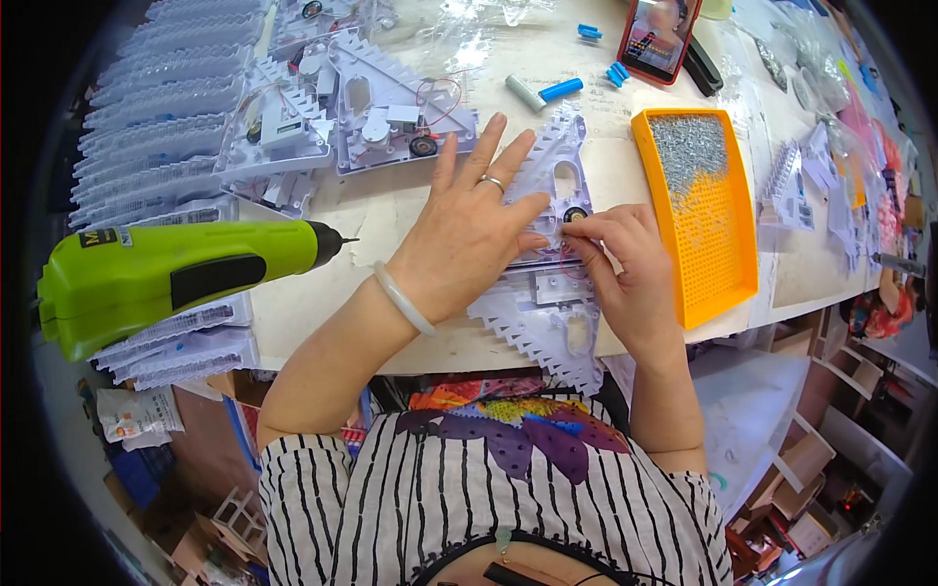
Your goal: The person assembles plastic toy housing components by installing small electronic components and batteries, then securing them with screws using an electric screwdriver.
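A pale plastic housing (549, 161) with saw-toothed edges lies before me on the table. My left hand (464, 220) rests flat across its left side, fingers spread, with a ring and a pale bangle on. At the housing's right edge, my right hand (625, 269) pinches thumb and forefinger beside a small black round part (575, 214); what is between the fingertips is too small to make out. Thin red wires show just below. Nearer to me sits a second toothed housing piece (562, 332), with a rectangular compartment and an oval opening.
A green electric screwdriver (186, 278) hangs at left, its bit pointing right. Right of my hands stands a yellow tray (718, 264) of small screws. Wired housings (391, 117) and stacked toothed parts (161, 107) fill the far left. Beyond lie batteries (561, 90) and a phone (660, 37).
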{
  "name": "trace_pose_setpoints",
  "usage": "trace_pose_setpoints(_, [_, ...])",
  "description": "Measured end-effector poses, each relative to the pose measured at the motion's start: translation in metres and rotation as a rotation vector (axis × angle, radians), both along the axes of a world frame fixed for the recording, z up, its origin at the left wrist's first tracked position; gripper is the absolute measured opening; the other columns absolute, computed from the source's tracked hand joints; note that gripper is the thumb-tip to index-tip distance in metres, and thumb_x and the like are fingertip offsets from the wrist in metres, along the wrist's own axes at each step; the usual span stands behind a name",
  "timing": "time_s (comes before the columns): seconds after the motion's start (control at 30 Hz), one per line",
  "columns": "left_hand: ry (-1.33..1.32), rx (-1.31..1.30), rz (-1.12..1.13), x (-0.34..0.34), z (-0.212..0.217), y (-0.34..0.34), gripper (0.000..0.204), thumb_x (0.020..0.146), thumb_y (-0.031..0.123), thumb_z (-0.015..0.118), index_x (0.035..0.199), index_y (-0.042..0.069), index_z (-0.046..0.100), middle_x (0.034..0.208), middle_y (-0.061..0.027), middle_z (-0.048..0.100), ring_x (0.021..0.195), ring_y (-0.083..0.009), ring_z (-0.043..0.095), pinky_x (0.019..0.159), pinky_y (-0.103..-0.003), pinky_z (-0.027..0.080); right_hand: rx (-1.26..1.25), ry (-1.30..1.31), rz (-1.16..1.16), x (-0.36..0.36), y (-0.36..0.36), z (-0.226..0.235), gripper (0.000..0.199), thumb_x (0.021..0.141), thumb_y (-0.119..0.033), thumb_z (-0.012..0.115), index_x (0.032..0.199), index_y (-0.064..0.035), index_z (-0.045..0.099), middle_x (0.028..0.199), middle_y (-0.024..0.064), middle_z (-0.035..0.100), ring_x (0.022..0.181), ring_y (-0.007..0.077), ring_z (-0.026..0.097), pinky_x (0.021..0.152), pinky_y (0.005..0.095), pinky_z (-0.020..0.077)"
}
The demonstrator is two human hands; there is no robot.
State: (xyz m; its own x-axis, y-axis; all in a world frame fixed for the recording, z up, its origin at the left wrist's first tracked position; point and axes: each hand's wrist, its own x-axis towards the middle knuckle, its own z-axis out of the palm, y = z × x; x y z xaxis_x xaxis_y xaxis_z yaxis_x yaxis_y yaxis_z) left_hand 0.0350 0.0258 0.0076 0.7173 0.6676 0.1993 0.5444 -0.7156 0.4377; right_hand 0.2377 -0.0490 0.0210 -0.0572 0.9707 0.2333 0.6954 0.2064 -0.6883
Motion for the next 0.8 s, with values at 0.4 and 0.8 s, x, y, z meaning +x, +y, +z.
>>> trace_pose_setpoints(0.4, [-0.132,-0.048,0.013,-0.006,-0.002,-0.003,0.033,0.084,0.017,0.078,0.116,0.014,0.070,0.160,-0.0151,0.041,0.153,-0.0435,0.026,0.119,-0.068,0.021,-0.001,-0.246,0.072,-0.007,0.007,-0.004,0.015,0.080,-0.006,0.074,0.095,-0.0087,0.074,0.097,0.0061,0.059,0.097,0.0264,0.056,0.085,0.0397,0.0434])
trace_pose_setpoints(0.8, [-0.049,0.024,-0.127,-0.004,0.010,-0.013,0.034,0.075,0.037,0.081,0.098,0.014,0.071,0.162,-0.0108,0.040,0.155,-0.0416,0.023,0.121,-0.067,0.015,-0.027,-0.158,0.107,0.000,0.007,-0.007,0.022,0.078,-0.002,0.074,0.099,-0.0055,0.072,0.099,0.0096,0.060,0.098,0.0284,0.060,0.083,0.0404,0.0484])
